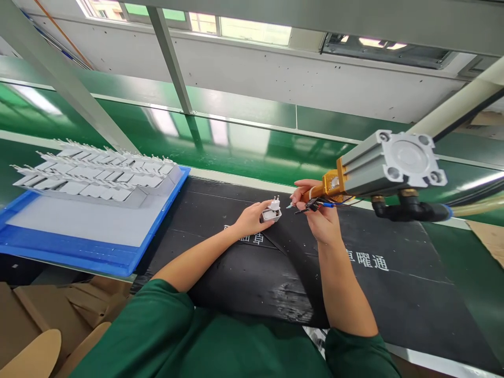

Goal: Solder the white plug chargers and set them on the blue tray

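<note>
My left hand (pixel 252 218) is closed on a small white power adapter (pixel 271 214). Its two-pin plug points up, and the top of its casing seems to be open. To the right, my right hand (pixel 325 223) has its fingers wrapped round the orange front part of a pneumatic tool (pixel 388 163). The tool has a square grey cylinder body, with a black hose fitting and thin wires. Its narrow tip lies close to the adapter, with a small gap between them.
At left, a blue tray (pixel 157 231) bears rows of similar white plug adapters (pixel 90 176). A black mat (pixel 236 278) with white lettering covers the bench under my hands. Beyond it runs a green conveyor belt (pixel 244 152). Cardboard (pixel 43 315) lies below the tray.
</note>
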A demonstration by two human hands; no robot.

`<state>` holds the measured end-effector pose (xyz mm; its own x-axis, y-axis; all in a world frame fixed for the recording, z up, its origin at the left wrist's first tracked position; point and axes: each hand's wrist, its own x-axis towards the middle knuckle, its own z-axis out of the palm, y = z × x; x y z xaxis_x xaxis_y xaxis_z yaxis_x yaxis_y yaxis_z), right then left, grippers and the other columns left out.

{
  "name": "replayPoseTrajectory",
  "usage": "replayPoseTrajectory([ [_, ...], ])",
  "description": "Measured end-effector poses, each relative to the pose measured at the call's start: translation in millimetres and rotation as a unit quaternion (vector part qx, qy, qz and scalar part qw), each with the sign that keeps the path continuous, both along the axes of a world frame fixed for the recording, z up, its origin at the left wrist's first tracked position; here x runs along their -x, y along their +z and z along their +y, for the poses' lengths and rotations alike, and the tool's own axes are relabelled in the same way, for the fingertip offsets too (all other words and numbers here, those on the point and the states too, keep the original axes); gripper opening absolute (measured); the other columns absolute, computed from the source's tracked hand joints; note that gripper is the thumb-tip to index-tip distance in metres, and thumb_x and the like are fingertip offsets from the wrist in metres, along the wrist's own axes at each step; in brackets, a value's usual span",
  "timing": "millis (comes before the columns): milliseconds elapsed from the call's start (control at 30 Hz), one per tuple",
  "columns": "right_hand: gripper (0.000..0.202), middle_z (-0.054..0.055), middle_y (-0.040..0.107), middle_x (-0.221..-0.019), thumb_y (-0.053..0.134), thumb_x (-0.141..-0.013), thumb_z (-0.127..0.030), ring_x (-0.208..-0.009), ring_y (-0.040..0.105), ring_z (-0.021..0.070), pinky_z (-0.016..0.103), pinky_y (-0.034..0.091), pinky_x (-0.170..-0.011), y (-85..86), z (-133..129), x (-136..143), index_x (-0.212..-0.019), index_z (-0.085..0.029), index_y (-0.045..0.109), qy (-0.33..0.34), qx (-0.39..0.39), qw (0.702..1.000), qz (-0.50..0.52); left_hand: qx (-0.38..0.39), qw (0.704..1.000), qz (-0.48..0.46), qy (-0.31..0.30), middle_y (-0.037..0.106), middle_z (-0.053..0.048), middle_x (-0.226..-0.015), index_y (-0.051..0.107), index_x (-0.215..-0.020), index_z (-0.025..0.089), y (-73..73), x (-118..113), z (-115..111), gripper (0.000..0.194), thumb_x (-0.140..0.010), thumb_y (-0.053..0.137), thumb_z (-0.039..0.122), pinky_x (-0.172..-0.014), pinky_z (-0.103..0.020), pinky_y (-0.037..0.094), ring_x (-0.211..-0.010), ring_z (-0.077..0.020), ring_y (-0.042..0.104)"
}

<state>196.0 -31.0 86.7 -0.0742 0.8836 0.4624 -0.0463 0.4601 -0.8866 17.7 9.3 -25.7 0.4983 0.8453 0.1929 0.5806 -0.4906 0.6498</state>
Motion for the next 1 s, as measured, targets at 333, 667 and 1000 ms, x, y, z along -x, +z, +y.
replayPoseTrajectory([
  [333,0.036,0.001,0.055,-0.074,0.069,-0.077,-0.045,-0.074,0.052,0.0206,0.04,0.051,-0.072,3.4,-4,6,-0.107,-0.029,0.061,-0.002,0.006,1.0,-0.02,0.02,0.999,0.025,-0.002,0.063,-0.005,-0.097,0.068,-0.112,0.023,9.8,-6,-3,0.045,-0.074,0.075,0.047,-0.088,-0.035,0.049,-0.096,-0.0246,0.06],
  [667,0.043,0.001,0.055,-0.076,0.071,-0.076,-0.048,-0.074,0.052,0.0205,0.042,0.049,-0.08,1.5,-5,6,-0.113,-0.03,0.059,0.031,-0.023,0.999,-0.017,0.028,0.998,0.05,0.003,0.069,-0.006,-0.092,0.067,-0.115,0.021,9.9,-7,-4,0.044,-0.078,0.073,0.045,-0.085,-0.036,0.049,-0.091,-0.0261,0.062],
  [1000,0.051,0.002,0.054,-0.086,0.07,-0.079,-0.033,-0.082,0.053,0.0202,0.037,0.049,-0.071,0.4,-12,6,-0.126,-0.034,0.051,0.046,-0.066,0.994,-0.07,-0.003,0.997,0.055,0.048,0.069,-0.007,-0.098,0.048,-0.141,0.02,-2.3,-8,-3,0.069,-0.079,0.071,0.041,-0.082,-0.034,0.051,-0.091,-0.0259,0.064],
])
